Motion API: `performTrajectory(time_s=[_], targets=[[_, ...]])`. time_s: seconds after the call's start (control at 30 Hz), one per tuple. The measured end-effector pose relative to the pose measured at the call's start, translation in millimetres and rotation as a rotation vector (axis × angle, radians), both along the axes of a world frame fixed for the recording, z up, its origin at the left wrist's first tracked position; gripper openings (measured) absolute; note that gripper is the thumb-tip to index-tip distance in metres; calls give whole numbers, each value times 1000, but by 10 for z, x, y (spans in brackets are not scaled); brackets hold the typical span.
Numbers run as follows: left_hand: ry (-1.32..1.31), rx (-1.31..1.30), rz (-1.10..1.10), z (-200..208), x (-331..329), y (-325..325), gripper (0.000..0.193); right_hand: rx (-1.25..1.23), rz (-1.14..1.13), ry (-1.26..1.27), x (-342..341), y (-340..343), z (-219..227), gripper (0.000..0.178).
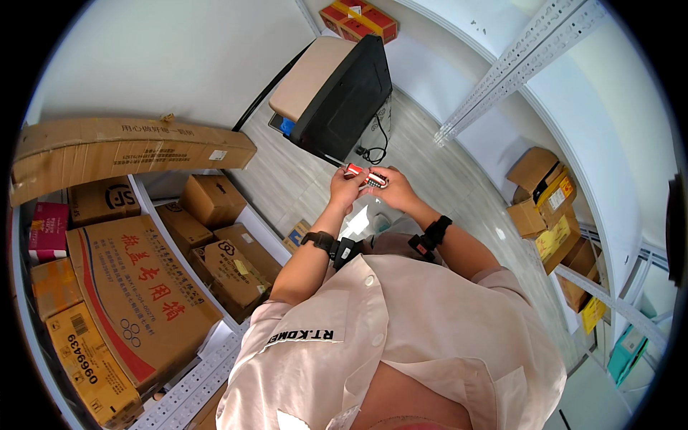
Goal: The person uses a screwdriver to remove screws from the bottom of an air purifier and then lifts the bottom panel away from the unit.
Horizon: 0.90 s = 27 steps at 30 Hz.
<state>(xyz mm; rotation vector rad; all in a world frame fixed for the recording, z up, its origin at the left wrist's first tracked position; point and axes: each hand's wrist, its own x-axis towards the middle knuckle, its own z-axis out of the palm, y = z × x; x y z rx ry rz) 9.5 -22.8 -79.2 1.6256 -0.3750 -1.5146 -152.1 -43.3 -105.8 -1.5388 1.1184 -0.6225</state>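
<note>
Holding red tool, left hand beside right hand

Single wide head fisheye, left of pair; looks steeply down over near shirt, past left hand and right hand, to floor farther off; left shelf, right shelf curve at sides.

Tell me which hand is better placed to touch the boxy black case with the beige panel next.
Probably the left hand: it looks nearer the boxy black case with the beige panel. The right hand sits farther right; both hold the red-and-white handheld tool.
</note>
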Motion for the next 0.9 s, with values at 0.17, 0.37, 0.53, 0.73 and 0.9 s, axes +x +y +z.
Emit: performTrajectory(time_s=[0.17,0.37,0.53,0.73,0.9], targets=[[-35,35,39,-50,25,-16,37,-146,7,30,17,88,81,46],[50,-9,49,-113,83,4,31,924,-34,-426,-7,37,85,35],[73,-27,20,-72,75,-25,25,834,-17,-385,-29,-39,38,30],[232,-73,92,32,48,-31,25,-95,-41,-132,21,18,-25,31],[87,80,4,76,62,-90,28,-80,-52,-148,24,39,-17,38]])
